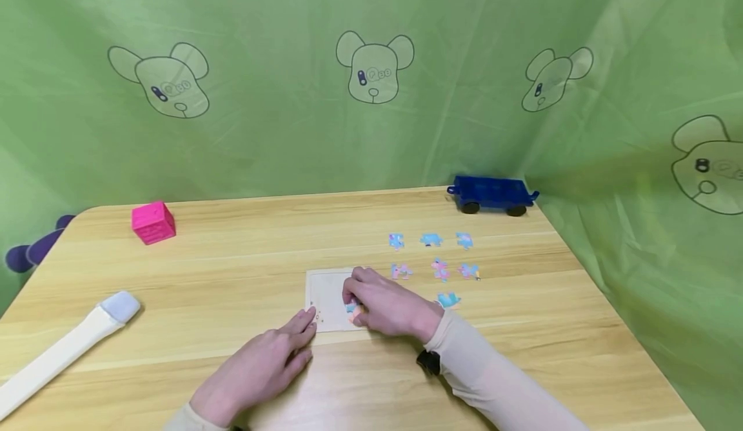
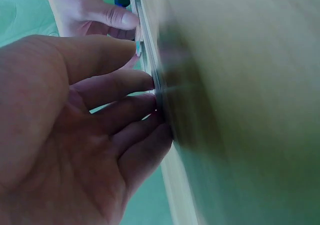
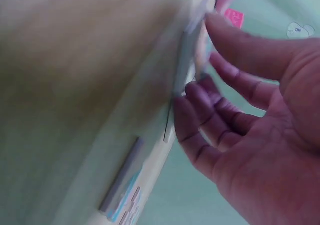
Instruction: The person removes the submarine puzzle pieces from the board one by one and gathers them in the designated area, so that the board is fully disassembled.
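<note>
A pale, shallow puzzle tray (image 1: 332, 286) lies flat on the wooden table in front of the person. Over its right part, the right hand (image 1: 387, 303) pinches a blue-and-orange jigsaw piece (image 1: 352, 311) between thumb and fingers; the right wrist view shows the piece (image 3: 201, 50) on edge, blurred. Fingertips of the left hand (image 1: 261, 363) rest on the tray's left edge, the fingers fairly straight and holding nothing. Several loose jigsaw pieces (image 1: 439, 270), blue and pink, lie spaced in rows to the right of the tray. One blue piece (image 1: 448, 299) sits just beyond the right wrist.
A pink cube (image 1: 153, 222) stands at the back left of the table (image 1: 244, 250), and a dark blue toy wagon (image 1: 492, 195) at the back right. A white strap-like object (image 1: 69, 347) reaches in from the left. Green curtain (image 1: 290, 147) hangs behind and on the right.
</note>
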Available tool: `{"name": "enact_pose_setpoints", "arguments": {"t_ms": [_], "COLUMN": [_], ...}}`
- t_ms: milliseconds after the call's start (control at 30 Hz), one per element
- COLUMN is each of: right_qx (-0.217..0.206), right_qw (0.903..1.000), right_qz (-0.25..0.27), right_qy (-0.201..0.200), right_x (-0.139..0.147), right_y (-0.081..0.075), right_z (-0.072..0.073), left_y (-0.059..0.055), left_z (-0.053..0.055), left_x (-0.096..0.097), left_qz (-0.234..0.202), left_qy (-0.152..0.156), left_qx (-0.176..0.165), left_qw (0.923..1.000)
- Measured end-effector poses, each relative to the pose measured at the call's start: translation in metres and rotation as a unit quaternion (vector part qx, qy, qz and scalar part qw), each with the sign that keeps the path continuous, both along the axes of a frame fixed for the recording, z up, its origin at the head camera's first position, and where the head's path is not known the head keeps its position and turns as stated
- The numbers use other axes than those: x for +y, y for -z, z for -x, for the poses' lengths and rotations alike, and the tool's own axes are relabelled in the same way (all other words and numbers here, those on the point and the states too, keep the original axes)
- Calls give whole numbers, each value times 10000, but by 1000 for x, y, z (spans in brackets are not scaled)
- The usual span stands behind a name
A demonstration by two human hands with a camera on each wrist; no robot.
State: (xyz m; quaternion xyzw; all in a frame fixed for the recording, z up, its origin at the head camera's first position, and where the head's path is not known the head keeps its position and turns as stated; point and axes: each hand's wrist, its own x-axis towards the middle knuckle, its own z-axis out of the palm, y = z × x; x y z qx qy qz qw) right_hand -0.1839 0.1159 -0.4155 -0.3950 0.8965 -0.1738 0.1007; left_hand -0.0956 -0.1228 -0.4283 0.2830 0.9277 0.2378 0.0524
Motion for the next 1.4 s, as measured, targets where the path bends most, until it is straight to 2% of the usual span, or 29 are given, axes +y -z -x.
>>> {"name": "enact_pose_setpoints", "arguments": {"t_ms": [167, 433, 600, 900, 1167, 1233, 1400], "right_qx": [109, -481, -620, -623, -671, -775, -1386], "right_qw": [9999, 9974, 9955, 9907, 9844, 9815, 9715], "right_qz": [102, 494, 638, 1042, 1079, 1101, 1176], "right_qy": [25, 187, 329, 608, 1214, 1364, 1523], "right_x": [0, 4, 19, 77, 140, 152, 178], "right_y": [0, -11, -21, -27, -28, -28, -26], "right_z": [1, 4, 7, 14, 13, 13, 15], "left_y": [0, 0, 1, 1, 0, 1, 1], "left_z": [-1, -2, -2, -4, -4, -4, -4], "left_x": [1, 3, 4, 6, 6, 6, 6], "left_qz": [27, 99, 196, 243, 107, 94, 110], "left_qy": [-50, -77, -83, -104, -86, -72, -28], "left_qx": [2, 87, 203, 260, 296, 288, 267], "left_qw": [10000, 9999, 9996, 9993, 9995, 9995, 9996]}}
